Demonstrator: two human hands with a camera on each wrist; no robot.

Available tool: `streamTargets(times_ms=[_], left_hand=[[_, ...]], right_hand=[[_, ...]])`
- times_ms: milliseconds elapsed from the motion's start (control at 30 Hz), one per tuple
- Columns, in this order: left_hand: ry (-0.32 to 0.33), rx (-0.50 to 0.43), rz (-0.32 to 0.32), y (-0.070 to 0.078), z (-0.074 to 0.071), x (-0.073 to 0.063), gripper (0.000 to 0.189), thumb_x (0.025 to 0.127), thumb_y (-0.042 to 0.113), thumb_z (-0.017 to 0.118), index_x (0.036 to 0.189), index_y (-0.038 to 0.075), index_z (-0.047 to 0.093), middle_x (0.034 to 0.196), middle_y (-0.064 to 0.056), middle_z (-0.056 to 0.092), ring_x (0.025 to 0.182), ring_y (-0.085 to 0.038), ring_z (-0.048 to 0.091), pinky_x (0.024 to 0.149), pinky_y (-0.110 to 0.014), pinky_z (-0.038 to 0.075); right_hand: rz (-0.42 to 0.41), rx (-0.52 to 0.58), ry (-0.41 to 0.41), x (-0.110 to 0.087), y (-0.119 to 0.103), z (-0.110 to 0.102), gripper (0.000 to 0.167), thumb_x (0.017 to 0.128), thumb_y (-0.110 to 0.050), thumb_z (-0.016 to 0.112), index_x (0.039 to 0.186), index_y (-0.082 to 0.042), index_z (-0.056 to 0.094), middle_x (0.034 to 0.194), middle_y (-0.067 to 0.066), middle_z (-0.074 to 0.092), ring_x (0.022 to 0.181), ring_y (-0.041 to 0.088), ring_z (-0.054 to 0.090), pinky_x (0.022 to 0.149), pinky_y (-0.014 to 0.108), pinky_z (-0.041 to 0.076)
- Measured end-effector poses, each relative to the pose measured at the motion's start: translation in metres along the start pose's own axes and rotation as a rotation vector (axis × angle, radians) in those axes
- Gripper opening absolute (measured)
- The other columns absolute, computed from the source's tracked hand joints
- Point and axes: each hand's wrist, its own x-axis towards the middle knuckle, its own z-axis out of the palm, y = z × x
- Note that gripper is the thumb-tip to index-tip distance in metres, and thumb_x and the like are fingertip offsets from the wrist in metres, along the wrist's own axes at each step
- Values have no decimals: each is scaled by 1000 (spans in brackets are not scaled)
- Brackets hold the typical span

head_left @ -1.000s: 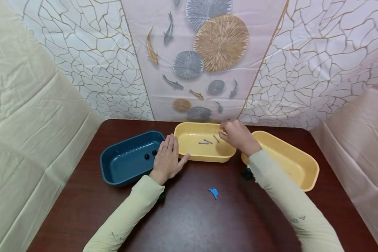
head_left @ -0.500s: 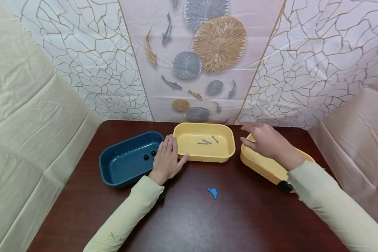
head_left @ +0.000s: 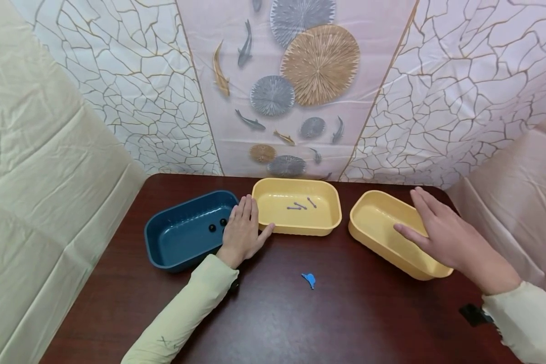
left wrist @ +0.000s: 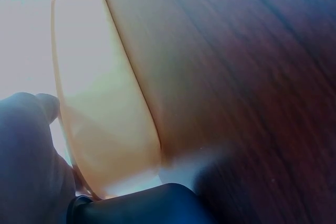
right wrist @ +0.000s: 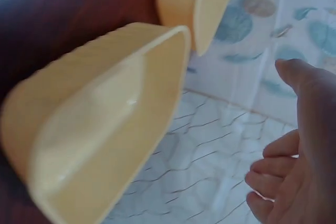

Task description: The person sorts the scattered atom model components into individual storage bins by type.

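Note:
My left hand (head_left: 241, 230) lies with straight fingers between the blue tub and the middle yellow tub (head_left: 300, 230), its fingertips at the yellow tub's left rim. Inside that tub lie 3 small purple sticks (head_left: 301, 206) with knobbed ends. Over the right yellow tub (head_left: 382, 247) hovers my right hand (head_left: 450, 237), fingers extended and thumb apart, with nothing in it. From the right wrist view, this tub's inside (right wrist: 131, 124) shows no objects. A small blue plastic piece (head_left: 309, 279) of unclear kind is on the table in front of the middle tub.
To the left stands a dark blue tub (head_left: 164, 258) with two black balls (head_left: 212, 228) visible in it; my left hand covers part of its right end. Behind the dark wooden table (head_left: 273, 323) hangs a patterned cloth (head_left: 273, 136), with plain cloth at both sides.
My right hand has moved from the middle yellow tub's right end to above the right yellow tub, its bent fingers straightening. My left hand and the purple sticks stay in place.

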Motion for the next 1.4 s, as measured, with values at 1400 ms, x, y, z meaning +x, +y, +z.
streamTargets(times_ms=[1400], left_hand=[[-18, -14, 3, 1, -4, 2, 93, 106, 63, 41, 167, -3, 17, 177, -21, 15, 166, -35, 14, 135, -50, 18]], right_hand=[[218, 46, 81, -77, 79, 116, 101, 105, -53, 53, 162, 17, 7, 165, 47, 10, 158, 59, 9, 133, 62, -2]])
